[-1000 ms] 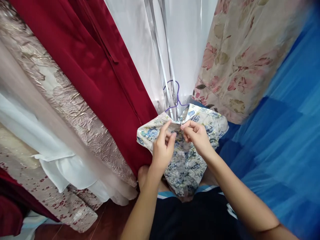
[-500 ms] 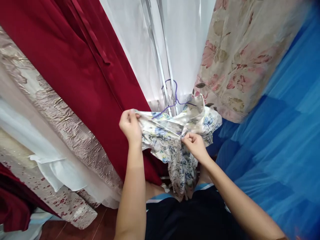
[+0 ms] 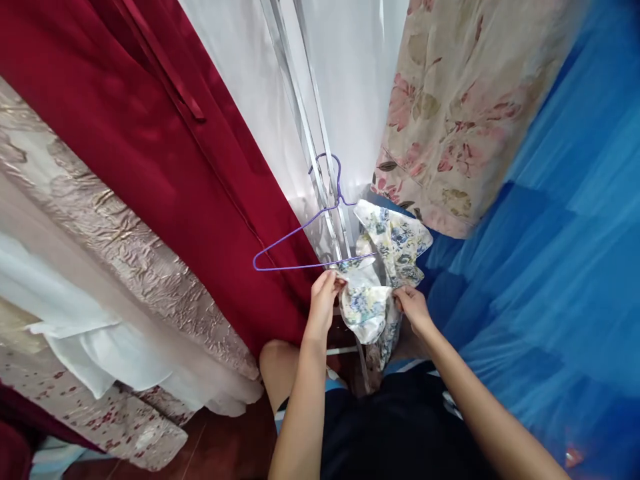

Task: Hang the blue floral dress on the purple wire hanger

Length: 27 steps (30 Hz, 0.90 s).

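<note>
A white garment [image 3: 365, 310] with a blue and yellow flower print hangs in front of my legs. Its right shoulder still covers the right arm of a purple hanger [image 3: 290, 237], while the hanger's left arm is bare. My left hand [image 3: 326, 290] pinches the garment's edge just below the hanger's bottom bar. With closed fingers, my right hand [image 3: 411, 304] grips the cloth at the other side. The hanger's hook loops around pale shiny ribbons [image 3: 306, 113] that run down from above. The garment's lower part falls between my knees, partly hidden.
Dark red cloth [image 3: 190, 180] and textured pinkish cloth [image 3: 150, 247] hang on the left. White fabric [image 3: 350, 87] is behind the ribbons. Pink-flowered beige cloth [image 3: 450, 133] and blue tulle [image 3: 545, 280] hang on the right. Reddish tiled floor [image 3: 220, 440] shows at lower left.
The garment's left shoulder has come off the hanger's left arm. My left hand has moved right and down with the cloth, closer to my right hand. The right hand has shifted slightly right and down.
</note>
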Each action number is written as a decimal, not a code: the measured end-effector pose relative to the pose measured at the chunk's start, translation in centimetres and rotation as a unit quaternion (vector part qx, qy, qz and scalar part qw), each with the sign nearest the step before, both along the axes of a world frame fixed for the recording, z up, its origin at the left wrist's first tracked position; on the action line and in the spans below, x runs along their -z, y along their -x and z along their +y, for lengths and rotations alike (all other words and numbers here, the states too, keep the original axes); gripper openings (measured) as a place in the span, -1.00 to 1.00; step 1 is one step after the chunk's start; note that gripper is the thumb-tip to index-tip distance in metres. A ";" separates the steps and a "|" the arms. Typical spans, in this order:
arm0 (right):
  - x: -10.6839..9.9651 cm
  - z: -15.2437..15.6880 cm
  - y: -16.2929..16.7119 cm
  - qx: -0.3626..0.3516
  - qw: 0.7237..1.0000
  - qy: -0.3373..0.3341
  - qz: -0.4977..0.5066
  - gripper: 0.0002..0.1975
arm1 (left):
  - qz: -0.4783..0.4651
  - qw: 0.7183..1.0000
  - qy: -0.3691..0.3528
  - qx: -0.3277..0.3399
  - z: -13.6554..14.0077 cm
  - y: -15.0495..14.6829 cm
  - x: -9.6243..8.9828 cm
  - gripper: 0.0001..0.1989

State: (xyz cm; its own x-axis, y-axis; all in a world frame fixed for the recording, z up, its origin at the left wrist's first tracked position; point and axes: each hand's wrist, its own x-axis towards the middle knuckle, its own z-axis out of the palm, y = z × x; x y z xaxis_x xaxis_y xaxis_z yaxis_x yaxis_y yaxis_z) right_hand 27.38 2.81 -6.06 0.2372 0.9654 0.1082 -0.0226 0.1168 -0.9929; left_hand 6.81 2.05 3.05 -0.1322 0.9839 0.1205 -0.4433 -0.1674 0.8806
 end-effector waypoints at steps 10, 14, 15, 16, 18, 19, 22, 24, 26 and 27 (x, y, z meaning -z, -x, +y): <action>-0.3 -2.9 0.4 -0.050 0.998 0.009 -0.035 -0.67 | 0.239 0.957 -0.136 0.094 -4.0 -3.5 -2.0 -0.76; -5.6 -5.8 1.3 -0.322 0.944 0.017 0.072 -0.58 | 0.319 0.928 -0.179 0.066 -5.2 -4.3 -3.4 -0.75; -6.8 -6.4 1.5 -0.377 0.923 0.014 0.079 -0.63 | 0.336 0.920 -0.189 0.064 -5.4 -4.3 -3.8 -0.75; -7.9 -6.9 1.5 -0.415 0.906 0.014 0.078 -0.64 | 0.345 0.915 -0.196 0.072 -5.6 -4.1 -4.1 -0.74; -9.7 -7.6 1.3 -0.453 0.888 0.030 0.078 -0.62 | 0.326 0.919 -0.179 0.131 -5.9 -3.2 -4.0 -0.65; -10.4 -7.8 1.1 -0.455 0.885 0.048 0.086 -0.61 | 0.299 0.926 -0.151 0.174 -6.1 -2.5 -3.5 -0.57; -12.6 -8.2 -0.6 -0.431 0.893 0.080 0.095 -0.67 | 0.232 0.922 -0.041 0.307 -6.8 -0.4 -1.2 -0.39; -14.2 -8.2 -2.0 -0.421 0.903 0.059 0.059 -0.72 | 0.238 0.897 -0.010 0.372 -7.5 0.8 0.2 -0.41; -15.7 -7.9 -3.5 -0.413 0.911 0.019 0.010 -0.75 | 0.267 0.870 -0.011 0.415 -8.2 1.6 0.7 -0.45; -16.4 -7.7 -4.2 -0.407 0.913 0.000 -0.016 -0.76 | 0.291 0.860 -0.016 0.419 -8.5 1.9 0.6 -0.46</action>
State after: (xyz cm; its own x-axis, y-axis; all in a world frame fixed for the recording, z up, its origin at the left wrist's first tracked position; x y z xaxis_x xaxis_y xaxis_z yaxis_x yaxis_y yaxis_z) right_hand 31.62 -4.93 10.37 -0.5622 0.8206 0.1031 -0.0737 0.0744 -0.9945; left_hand 4.88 -6.44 2.45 0.7129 0.6998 -0.0452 0.0941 -0.0316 0.9951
